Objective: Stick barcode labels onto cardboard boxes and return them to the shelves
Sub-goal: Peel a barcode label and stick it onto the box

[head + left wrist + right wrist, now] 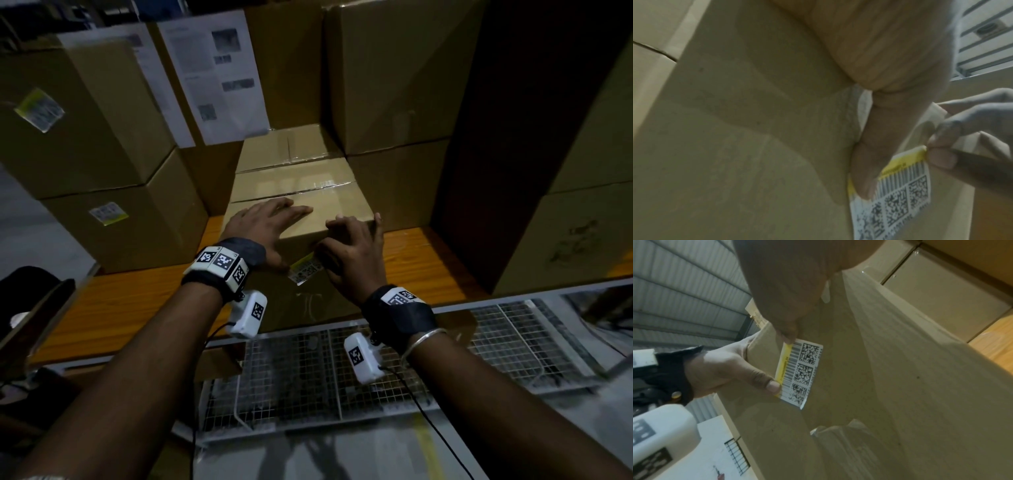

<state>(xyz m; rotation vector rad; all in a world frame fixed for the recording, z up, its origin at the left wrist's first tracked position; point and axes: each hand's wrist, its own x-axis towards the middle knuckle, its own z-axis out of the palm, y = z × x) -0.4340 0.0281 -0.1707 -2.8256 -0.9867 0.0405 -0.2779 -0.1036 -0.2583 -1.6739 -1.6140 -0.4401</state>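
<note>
Stacked cartons fill the wooden shelf (445,246). Left hand (263,226): fingers flat on the cardboard box (301,205) top, thumb pressing the barcode label (306,270) on the front face. Right hand (352,250): pinches the label's other end. Risk: skew or crease, the lower edge looks unstuck. Long axis roughly horizontal, yellow strip uppermost.

Orange wood shelf (113,308), pale metal front edge. Directly on it: taped cardboard box (301,192) under fingers (291,210), near front edge. Stacked boxes (113,226) left of fingers, bottom one w/ small label. Stacked boxes (394,185) just right + behind. Big box (565,240) far right. Bare shelf strip btwn fingers + far-right box.
</note>
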